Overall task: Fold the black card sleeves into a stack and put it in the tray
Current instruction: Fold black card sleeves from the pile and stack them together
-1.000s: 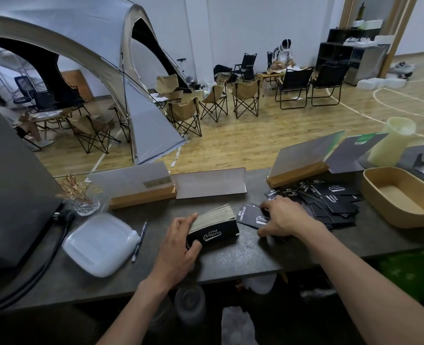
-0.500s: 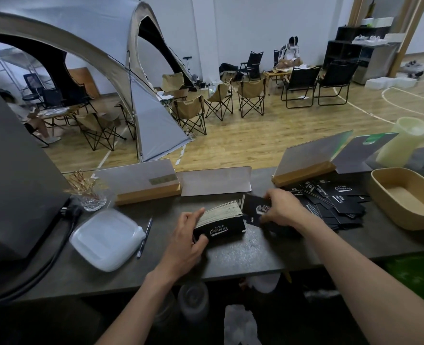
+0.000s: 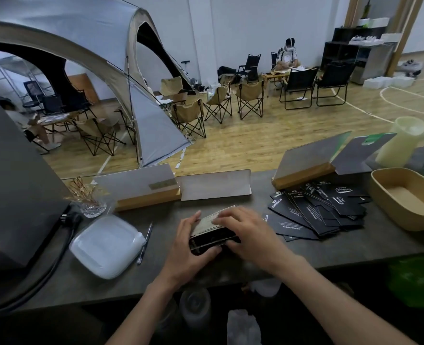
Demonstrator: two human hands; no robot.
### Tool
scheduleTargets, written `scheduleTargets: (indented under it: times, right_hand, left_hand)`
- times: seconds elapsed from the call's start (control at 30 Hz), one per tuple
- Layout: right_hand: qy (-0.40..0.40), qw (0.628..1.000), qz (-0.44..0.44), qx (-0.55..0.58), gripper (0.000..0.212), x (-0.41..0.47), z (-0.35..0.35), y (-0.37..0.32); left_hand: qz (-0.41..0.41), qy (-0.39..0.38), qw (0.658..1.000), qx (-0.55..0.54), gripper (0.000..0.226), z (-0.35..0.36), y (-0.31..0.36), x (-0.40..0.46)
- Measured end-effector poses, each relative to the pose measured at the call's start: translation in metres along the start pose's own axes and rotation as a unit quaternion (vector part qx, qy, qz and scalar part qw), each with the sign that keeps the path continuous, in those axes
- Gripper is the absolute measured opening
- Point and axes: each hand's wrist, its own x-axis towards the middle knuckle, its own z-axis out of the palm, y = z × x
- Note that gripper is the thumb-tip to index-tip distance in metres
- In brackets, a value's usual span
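Note:
A stack of folded black card sleeves [image 3: 209, 236] stands on the dark counter [image 3: 230, 265] in front of me, pale edges up. My left hand [image 3: 189, 245] grips its left and front side, thumb under the near face. My right hand [image 3: 245, 232] lies over the top and right end of the stack, fingers curled down onto it; motion blur hides whether a sleeve is under them. A loose pile of flat black sleeves [image 3: 315, 210] is spread to the right. The tan tray [image 3: 382, 190] sits beyond that pile, with nothing in it.
A white lidded container [image 3: 106, 245] and a pen [image 3: 145, 242] lie at left, beside a dark machine [image 3: 14, 190] with cables. Wooden-based sign stands [image 3: 146, 192] and a bent card [image 3: 214, 185] line the counter's back edge. A pale cup [image 3: 402, 140] stands behind the tray.
My right hand picked a black sleeve from beside the pile and brought it left onto the stack, where it now covers the top. My left hand stayed on the stack.

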Motion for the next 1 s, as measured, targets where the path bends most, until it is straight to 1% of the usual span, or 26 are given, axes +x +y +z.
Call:
scheduleTargets:
  times: [0.03, 0.1, 0.13, 0.17, 0.2, 0.23, 0.3, 0.33, 0.37, 0.43, 0.47, 0.5, 0.6, 0.67, 0.73, 0.8, 0.87, 1.0]
  right_hand:
    - [0.036, 0.999, 0.025, 0.006, 0.063, -0.003, 0.006, 0.004]
    - [0.107, 0.985, 0.130, 0.041, 0.078, -0.009, 0.011, 0.013]
    - [0.116, 0.970, 0.202, 0.068, 0.086, -0.012, 0.011, 0.016]
    - [0.102, 0.951, 0.273, 0.105, 0.094, -0.013, 0.013, 0.019]
    - [0.069, 0.934, 0.317, 0.149, 0.097, -0.014, 0.016, 0.019]
    - [0.027, 0.924, 0.328, 0.195, 0.094, -0.015, 0.019, 0.016]
    - [-0.017, 0.916, 0.294, 0.273, 0.071, -0.014, 0.027, 0.006]
    - [-0.019, 0.912, 0.285, 0.294, 0.062, -0.013, 0.031, 0.004]
    - [-0.009, 0.902, 0.293, 0.316, 0.055, -0.012, 0.033, 0.005]
    - [0.016, 0.870, 0.326, 0.370, 0.037, -0.011, 0.035, 0.016]
    - [0.034, 0.863, 0.336, 0.376, 0.028, -0.010, 0.036, 0.022]
    - [0.052, 0.868, 0.345, 0.354, 0.024, -0.009, 0.035, 0.027]
    - [0.085, 0.890, 0.355, 0.273, 0.022, -0.009, 0.027, 0.031]
    - [0.120, 0.900, 0.342, 0.243, 0.023, -0.010, 0.021, 0.026]
    - [0.141, 0.920, 0.315, 0.184, 0.017, -0.010, 0.018, 0.025]
    - [0.132, 0.942, 0.279, 0.129, 0.008, -0.007, 0.016, 0.026]
    - [0.096, 0.957, 0.249, 0.109, 0.006, -0.002, 0.009, 0.030]
    - [0.007, 0.981, 0.186, 0.060, 0.006, 0.007, -0.004, 0.041]
  left_hand:
    - [0.001, 0.012, 1.000, 0.000, 0.085, 0.001, 0.001, 0.000]
    - [0.005, 0.035, 0.999, 0.003, 0.077, 0.004, 0.003, 0.001]
    - [0.003, 0.042, 0.999, 0.002, 0.075, 0.005, 0.003, 0.001]
    - [0.002, 0.046, 0.999, -0.001, 0.074, 0.005, 0.003, 0.001]
    - [0.002, 0.047, 0.999, -0.001, 0.074, 0.005, 0.003, 0.001]
    - [0.002, 0.047, 0.999, -0.001, 0.073, 0.005, 0.003, 0.002]
    - [0.004, 0.041, 0.999, 0.000, 0.072, 0.005, 0.002, 0.002]
    - [0.004, 0.037, 0.999, -0.001, 0.071, 0.005, 0.002, 0.002]
    - [0.003, 0.034, 0.999, -0.001, 0.070, 0.005, 0.002, 0.002]
    - [0.003, 0.031, 1.000, 0.003, 0.067, 0.005, 0.000, 0.002]
    - [0.006, 0.030, 1.000, 0.006, 0.067, 0.005, 0.000, 0.002]
    - [0.009, 0.029, 1.000, 0.006, 0.067, 0.005, -0.001, 0.001]
    - [0.018, 0.032, 0.999, 0.005, 0.070, 0.004, 0.002, 0.002]
    - [0.029, 0.037, 0.999, 0.018, 0.070, 0.004, 0.002, 0.002]
    - [0.038, 0.036, 0.998, 0.023, 0.065, 0.004, 0.002, 0.001]
    - [0.039, 0.033, 0.998, 0.024, 0.056, 0.003, 0.001, 0.002]
    - [0.039, 0.031, 0.998, 0.026, 0.052, 0.004, 0.001, 0.002]
    - [0.042, 0.022, 0.999, 0.023, 0.051, 0.003, 0.002, 0.002]
